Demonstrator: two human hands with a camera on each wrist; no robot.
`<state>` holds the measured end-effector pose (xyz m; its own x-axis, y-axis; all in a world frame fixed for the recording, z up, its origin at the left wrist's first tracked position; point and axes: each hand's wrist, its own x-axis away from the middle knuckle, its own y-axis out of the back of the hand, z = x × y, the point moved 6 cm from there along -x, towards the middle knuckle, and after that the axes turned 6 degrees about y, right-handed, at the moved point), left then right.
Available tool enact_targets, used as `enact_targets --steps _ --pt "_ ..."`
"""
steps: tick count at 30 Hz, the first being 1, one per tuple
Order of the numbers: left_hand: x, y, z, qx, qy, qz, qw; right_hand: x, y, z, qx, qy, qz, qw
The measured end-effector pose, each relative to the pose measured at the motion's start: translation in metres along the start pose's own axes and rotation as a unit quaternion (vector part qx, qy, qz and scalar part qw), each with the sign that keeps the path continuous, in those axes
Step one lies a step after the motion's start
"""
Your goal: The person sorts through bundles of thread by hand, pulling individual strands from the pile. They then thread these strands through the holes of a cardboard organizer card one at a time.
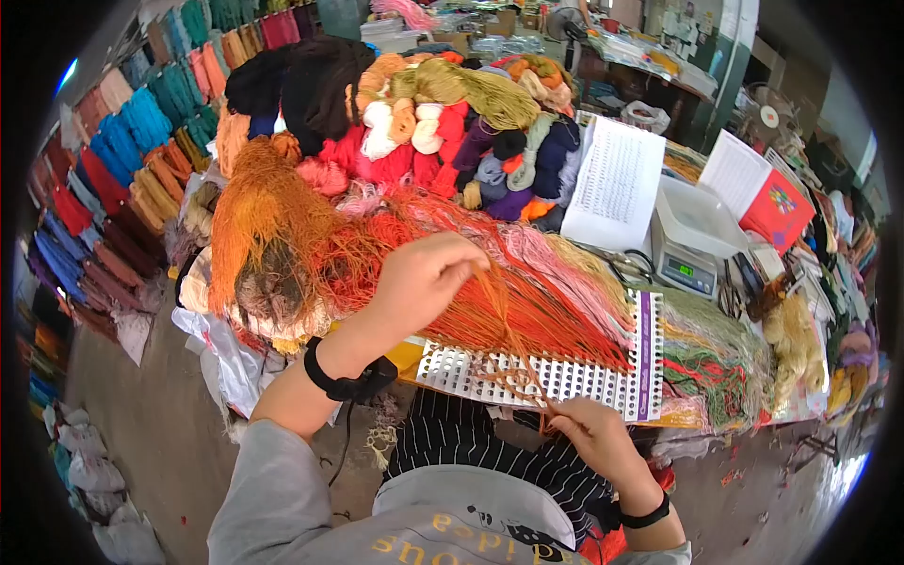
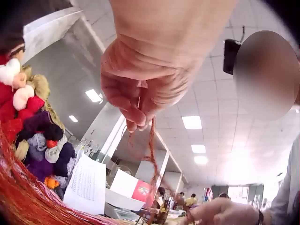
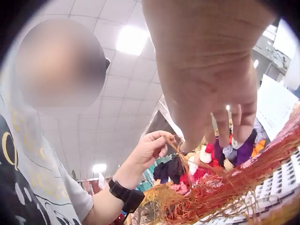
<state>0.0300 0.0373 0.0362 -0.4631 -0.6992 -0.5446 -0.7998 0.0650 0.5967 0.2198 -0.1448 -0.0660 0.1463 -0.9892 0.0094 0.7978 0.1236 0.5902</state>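
Observation:
My left hand (image 1: 424, 284) pinches the upper end of an orange-brown strand of thread (image 2: 152, 143) between thumb and fingertips. The strand slants down across the front of the table to my right hand (image 1: 599, 441), which pinches its lower part near the table's front edge. Beneath the strand lies a white card with rows of holes (image 1: 452, 369) and a purple strip (image 1: 645, 363) at its right end. Long red and rust threads (image 1: 556, 325) fan across that card, and pink threads (image 1: 584, 282) lie behind them.
Colourful yarn skeins (image 1: 471, 94) are heaped at the back, with a bundle of orange thread (image 1: 268, 207) at left. A printed sheet (image 1: 617, 179), a digital scale (image 1: 686, 268) bearing a clear tub (image 1: 697, 217), and green threads (image 1: 716, 348) occupy the right side. Hanging skeins (image 1: 118, 146) line the left.

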Motion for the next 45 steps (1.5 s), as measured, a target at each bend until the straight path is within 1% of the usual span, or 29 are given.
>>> enact_targets --steps 1,3,5,7,9,11,13,14,15,16,17,18,19,20,21,23,24,26,27,29,30,31,33,35,37,38,40,43,45 --pt "0.004 -0.007 -0.011 0.001 -0.034 0.032 0.999 -0.001 0.012 0.012 0.1 0.092 -0.072 0.988" --pt "0.016 -0.011 -0.025 -0.016 -0.064 0.097 0.993 -0.014 0.02 0.027 0.096 0.125 -0.178 0.971" --pt "0.032 -0.03 -0.037 -0.044 -0.097 0.15 0.983 -0.025 0.019 0.028 -0.042 0.073 -0.19 0.978" --pt "0.05 -0.047 -0.047 -0.069 -0.137 0.156 0.976 -0.038 -0.003 0.039 -0.143 0.075 -0.162 0.974" --pt "0.055 -0.053 -0.05 -0.014 -0.104 0.2 0.974 -0.051 -0.035 0.027 -0.27 0.06 -0.075 0.958" --pt "0.05 -0.054 -0.035 -0.001 -0.044 0.286 0.957 -0.053 -0.043 0.023 -0.297 -0.021 -0.029 0.954" --pt "0.03 -0.041 -0.007 0.157 -0.024 0.337 0.928 -0.05 -0.043 0.015 -0.337 -0.029 -0.027 0.941" --pt "0.02 -0.039 0.028 0.245 0.102 0.386 0.884 -0.048 -0.044 0.012 -0.38 -0.044 -0.033 0.923" --pt "0.001 -0.016 0.054 0.237 0.202 0.35 0.883 -0.046 -0.041 0.015 -0.381 -0.041 -0.031 0.923" --pt "-0.023 0.013 0.086 0.201 0.206 0.245 0.926 -0.042 -0.037 0.016 -0.376 -0.069 -0.05 0.923" --pt "-0.051 0.033 0.151 0.03 0.063 0.083 0.994 -0.038 -0.035 0.014 -0.37 -0.096 -0.069 0.921" --pt "-0.065 0.065 0.208 0.058 0.173 0.003 0.983 -0.035 -0.034 0.009 -0.338 -0.089 -0.075 0.934" --pt "-0.077 0.104 0.248 -0.058 0.198 -0.084 0.975 -0.033 -0.029 0.008 -0.338 -0.085 -0.078 0.934" --pt "-0.083 0.146 0.275 -0.26 0.217 -0.133 0.931 -0.028 -0.026 0.01 -0.338 -0.086 -0.046 0.936" --pt "-0.083 0.177 0.277 -0.332 0.275 -0.176 0.885 -0.025 -0.025 0.012 -0.336 -0.086 -0.014 0.938" --pt "-0.072 0.208 0.284 -0.445 0.327 -0.226 0.802 -0.022 -0.025 0.013 -0.344 -0.092 -0.034 0.934" --pt "-0.067 0.217 0.297 -0.442 0.326 -0.228 0.804 -0.021 -0.024 0.016 -0.336 -0.088 -0.038 0.937" --pt "-0.063 0.218 0.337 -0.557 0.343 -0.091 0.751 -0.02 -0.025 0.022 -0.32 -0.085 -0.03 0.943" --pt "-0.062 0.219 0.335 -0.557 0.341 -0.093 0.752 -0.018 -0.028 0.017 -0.323 -0.101 -0.033 0.94" --pt "-0.062 0.218 0.328 -0.52 0.309 -0.142 0.784 -0.018 -0.033 0.016 -0.352 -0.098 -0.029 0.93" --pt "-0.06 0.214 0.317 -0.511 0.258 -0.196 0.796 -0.018 -0.034 0.015 -0.356 -0.099 -0.03 0.929" --pt "-0.058 0.206 0.314 -0.512 0.257 -0.192 0.797 -0.017 -0.036 0.012 -0.36 -0.109 -0.028 0.926" --pt "-0.054 0.189 0.293 -0.44 0.136 -0.262 0.848 -0.017 -0.038 0.008 -0.368 -0.12 -0.022 0.922" --pt "-0.046 0.157 0.278 -0.422 0.04 -0.162 0.891 -0.02 -0.036 0.008 -0.356 -0.114 -0.012 0.927" --pt "-0.032 0.117 0.274 -0.442 0.077 0.015 0.894 -0.023 -0.036 0.009 -0.359 -0.126 -0.009 0.925" --pt "-0.035 0.112 0.254 -0.442 0.076 0.018 0.894 -0.025 -0.037 0.008 -0.362 -0.119 -0.005 0.924" --pt "-0.035 0.116 0.219 -0.289 0.149 -0.023 0.945 -0.028 -0.039 0.008 -0.36 -0.11 0.007 0.926" --pt "-0.055 0.156 0.28 -0.318 0.199 -0.113 0.92 -0.029 -0.04 0.012 -0.359 -0.105 -0.002 0.927" --pt "-0.066 0.187 0.313 -0.293 0.181 -0.207 0.915 -0.028 -0.038 0.015 -0.36 -0.096 -0.014 0.928"
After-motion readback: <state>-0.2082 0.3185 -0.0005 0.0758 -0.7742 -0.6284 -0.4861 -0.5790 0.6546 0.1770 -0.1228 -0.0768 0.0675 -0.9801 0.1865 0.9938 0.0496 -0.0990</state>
